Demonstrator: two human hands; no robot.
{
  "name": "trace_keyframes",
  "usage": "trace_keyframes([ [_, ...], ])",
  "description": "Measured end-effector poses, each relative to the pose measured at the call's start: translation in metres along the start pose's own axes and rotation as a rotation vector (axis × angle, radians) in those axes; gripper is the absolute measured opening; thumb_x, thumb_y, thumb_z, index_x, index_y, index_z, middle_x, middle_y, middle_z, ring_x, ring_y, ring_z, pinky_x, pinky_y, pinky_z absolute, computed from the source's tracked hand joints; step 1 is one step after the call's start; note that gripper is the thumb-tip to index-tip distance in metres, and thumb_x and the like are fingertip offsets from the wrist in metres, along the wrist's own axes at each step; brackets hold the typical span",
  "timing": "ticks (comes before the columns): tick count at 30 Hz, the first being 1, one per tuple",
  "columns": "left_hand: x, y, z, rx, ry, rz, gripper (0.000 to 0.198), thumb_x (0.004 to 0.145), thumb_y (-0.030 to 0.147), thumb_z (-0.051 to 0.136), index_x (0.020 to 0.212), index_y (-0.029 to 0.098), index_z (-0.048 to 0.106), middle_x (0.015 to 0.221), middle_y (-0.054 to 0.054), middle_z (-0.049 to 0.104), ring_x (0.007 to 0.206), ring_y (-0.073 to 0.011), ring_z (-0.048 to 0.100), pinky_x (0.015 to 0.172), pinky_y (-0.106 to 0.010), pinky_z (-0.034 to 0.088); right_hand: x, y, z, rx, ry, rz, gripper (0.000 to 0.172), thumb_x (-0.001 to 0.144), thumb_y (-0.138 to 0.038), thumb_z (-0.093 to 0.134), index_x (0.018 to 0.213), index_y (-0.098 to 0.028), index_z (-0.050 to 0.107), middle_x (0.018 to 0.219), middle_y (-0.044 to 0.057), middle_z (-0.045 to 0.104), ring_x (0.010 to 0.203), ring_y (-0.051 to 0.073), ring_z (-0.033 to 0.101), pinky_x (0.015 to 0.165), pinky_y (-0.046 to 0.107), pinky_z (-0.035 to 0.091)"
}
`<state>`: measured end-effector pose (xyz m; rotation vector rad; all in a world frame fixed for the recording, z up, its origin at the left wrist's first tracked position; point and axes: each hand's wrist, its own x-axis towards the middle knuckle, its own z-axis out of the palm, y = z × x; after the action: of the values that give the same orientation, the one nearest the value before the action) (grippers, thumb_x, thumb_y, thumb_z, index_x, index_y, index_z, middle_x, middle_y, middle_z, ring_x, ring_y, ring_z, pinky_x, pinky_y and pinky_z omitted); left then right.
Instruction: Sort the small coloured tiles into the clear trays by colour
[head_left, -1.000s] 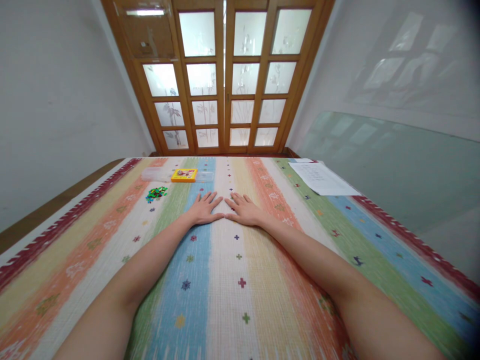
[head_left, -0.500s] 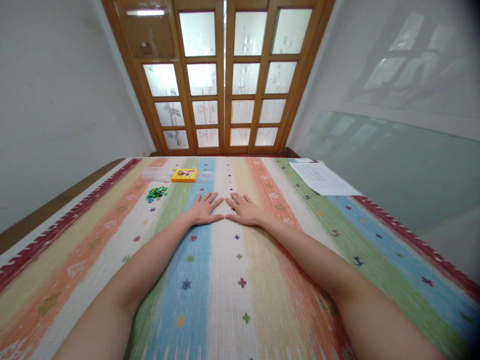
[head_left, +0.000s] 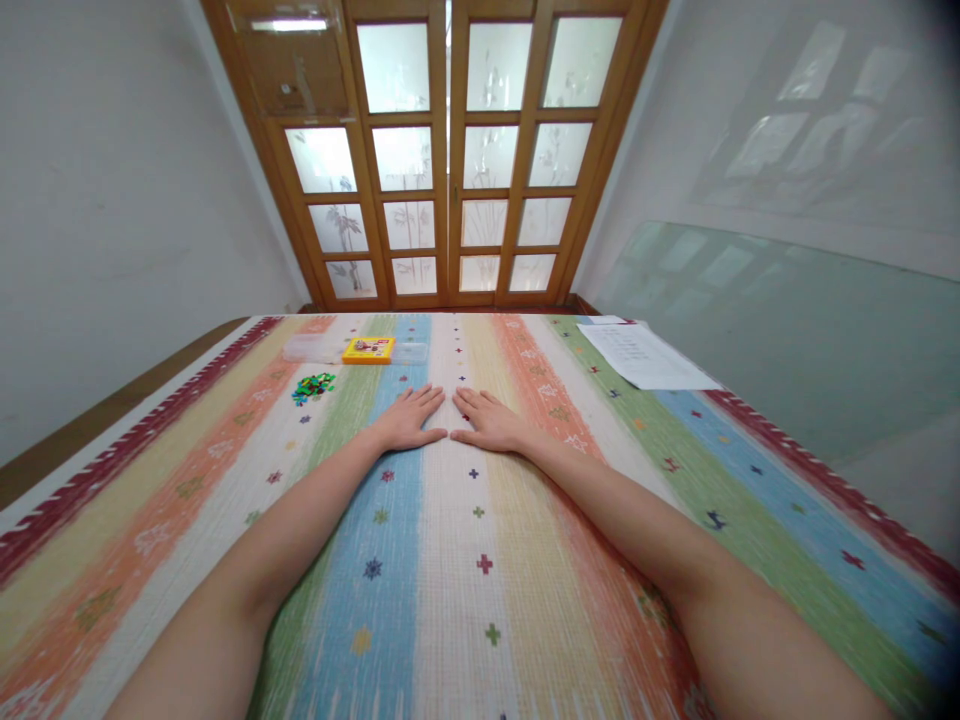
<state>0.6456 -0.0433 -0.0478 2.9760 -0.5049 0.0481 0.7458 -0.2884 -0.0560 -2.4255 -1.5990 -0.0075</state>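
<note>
Palm down on the striped tablecloth (head_left: 457,560) lies my left hand (head_left: 409,418), flat with the thumb stretched out and nothing held. My right hand (head_left: 487,420) rests flat beside it, also holding nothing. The two thumb tips nearly meet over the white stripe. Beyond my left hand sits a yellow box (head_left: 368,350) with a picture on its top, between two clear plastic pieces, one to its left (head_left: 311,348) and one to its right (head_left: 410,353). Nearer and to the left is a small pile of shiny green, blue and yellow bits (head_left: 313,388).
White printed sheets of paper (head_left: 645,358) lie at the table's far right. A pale glass board (head_left: 780,320) leans against the right wall. Wooden doors (head_left: 448,160) with frosted panes stand past the table's far edge.
The fingers of both hands have drawn closer together, so the gap between the hands' fingertips is a little wider. The objects on the table have not moved.
</note>
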Motion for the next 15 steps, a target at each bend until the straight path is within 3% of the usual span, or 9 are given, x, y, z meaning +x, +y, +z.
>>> trace_keyframes([
  [15,0.0004,-0.0038,0.0032,-0.007,-0.038,0.015,0.092,0.097,0.077,0.031,0.168,0.019,0.018,0.174,-0.010,0.017,0.161,-0.0305,0.015,0.130,-0.050,0.010,0.0010,-0.0003,0.0010,-0.013,-0.031,0.008,0.102,0.094,-0.085,0.030,0.166,-0.012,0.028,0.170,0.018,0.023,0.159,0.033,0.022,0.130,0.052,0.018],
])
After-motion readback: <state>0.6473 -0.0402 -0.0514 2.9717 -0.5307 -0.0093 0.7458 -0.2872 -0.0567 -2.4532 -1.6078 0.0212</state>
